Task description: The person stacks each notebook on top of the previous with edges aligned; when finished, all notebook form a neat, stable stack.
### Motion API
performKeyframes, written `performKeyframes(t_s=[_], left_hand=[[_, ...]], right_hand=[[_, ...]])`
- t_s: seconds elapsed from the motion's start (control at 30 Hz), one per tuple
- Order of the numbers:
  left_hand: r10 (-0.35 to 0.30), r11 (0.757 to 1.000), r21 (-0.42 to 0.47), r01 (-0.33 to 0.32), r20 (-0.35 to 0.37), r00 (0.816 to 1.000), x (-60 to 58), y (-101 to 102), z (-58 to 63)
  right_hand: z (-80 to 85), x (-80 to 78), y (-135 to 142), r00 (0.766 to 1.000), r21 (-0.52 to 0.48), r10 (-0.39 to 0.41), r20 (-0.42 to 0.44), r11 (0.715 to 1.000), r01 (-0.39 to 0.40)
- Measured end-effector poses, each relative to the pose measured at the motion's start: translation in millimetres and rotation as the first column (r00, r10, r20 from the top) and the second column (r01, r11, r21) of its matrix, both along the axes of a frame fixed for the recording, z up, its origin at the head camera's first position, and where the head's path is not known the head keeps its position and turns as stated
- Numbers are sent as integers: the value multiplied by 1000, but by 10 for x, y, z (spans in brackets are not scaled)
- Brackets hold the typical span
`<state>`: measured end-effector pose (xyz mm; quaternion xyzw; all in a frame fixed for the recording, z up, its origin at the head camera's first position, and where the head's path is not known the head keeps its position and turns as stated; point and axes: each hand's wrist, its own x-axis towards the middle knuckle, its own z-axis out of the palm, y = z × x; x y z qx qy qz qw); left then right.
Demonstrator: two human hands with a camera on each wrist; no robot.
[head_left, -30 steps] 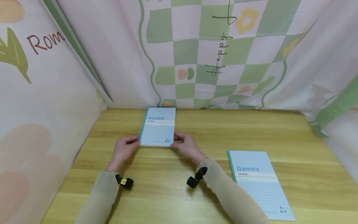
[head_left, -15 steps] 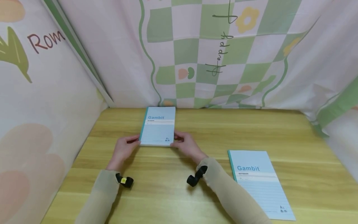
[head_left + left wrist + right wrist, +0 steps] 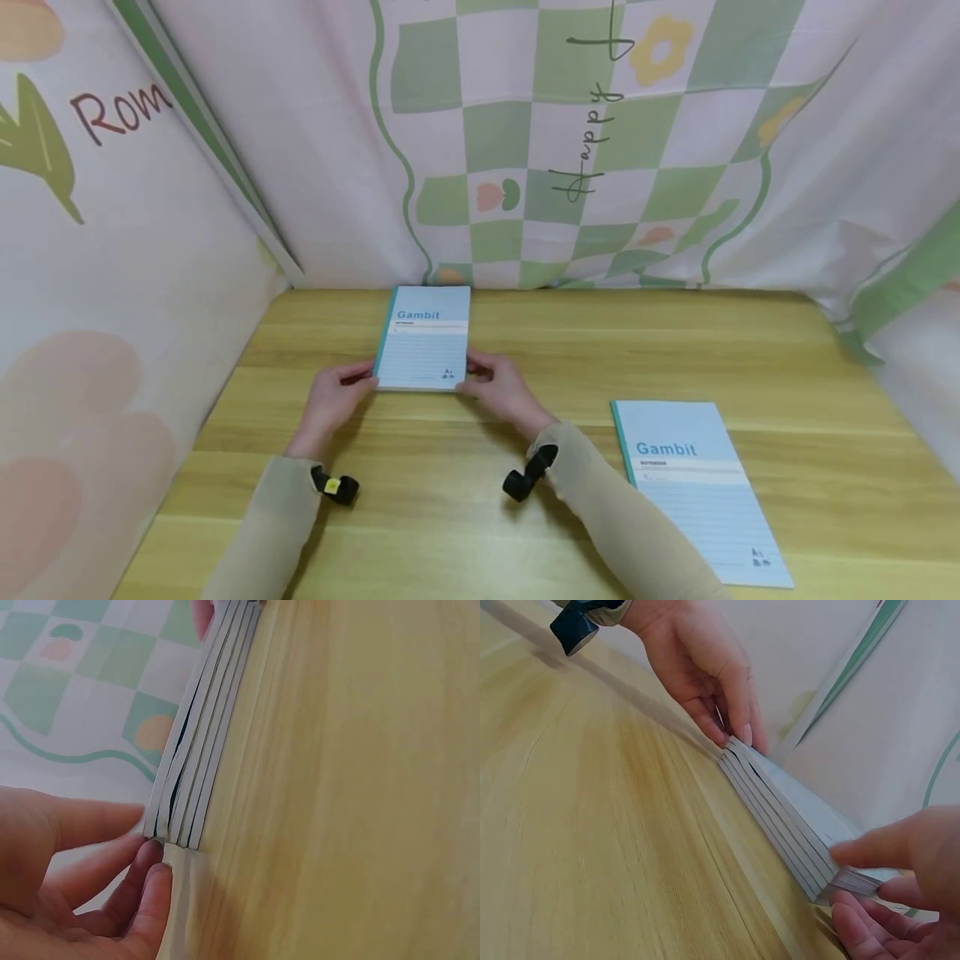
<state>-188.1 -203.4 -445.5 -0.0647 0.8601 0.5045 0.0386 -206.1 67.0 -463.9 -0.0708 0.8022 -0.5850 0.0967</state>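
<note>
Near the back edge of the table, left of centre, lies a stack of several thin notebooks [image 3: 422, 350] with light blue "Gambit" covers and a teal spine. My left hand [image 3: 339, 398] holds its front left corner, thumb at the cover's edge and fingers along the side. At the front right corner my right hand [image 3: 504, 392] grips the stack the same way. In the left wrist view the page edges [image 3: 201, 735] show narrow dark gaps between the notebooks. The right wrist view has my right thumb [image 3: 874, 847] over the top cover's corner.
A matching notebook [image 3: 705, 492] lies flat at the front right, partly hidden by my right sleeve [image 3: 622, 525]. Behind the wooden table [image 3: 427, 508] hangs a green checked curtain [image 3: 495, 142], and a printed fabric wall [image 3: 112, 275] stands on the left.
</note>
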Motion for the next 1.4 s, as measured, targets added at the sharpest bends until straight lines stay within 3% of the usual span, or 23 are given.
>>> performKeyframes(t_s=[0.17,0.3,0.5,0.7,0.9,1.1,1.4], left_hand=[[49,997,72,-43,-84,995,-1,25,-14],[70,991,123,-53,-140,988,59,107,56],[2,988,150,28,-193,981,184,319,167],[-64,977,187,101,-194,979,339,603,141],[-164,943,259,208,-180,970,528,905,47],[-309,892,297,340,-148,939,642,1223,-12],[-401,826,377,419,-129,907,632,1710,-115]], right_hand=[[8,34,65,999,-72,-22,47,997,26],[36,78,211,998,-92,-21,59,995,26],[114,192,601,998,-105,-6,58,994,12],[148,389,1079,998,-34,-44,44,998,45],[164,645,1579,992,56,-106,62,993,102],[183,884,2094,982,199,-189,11,963,183],[164,1070,2742,944,302,-329,16,902,309]])
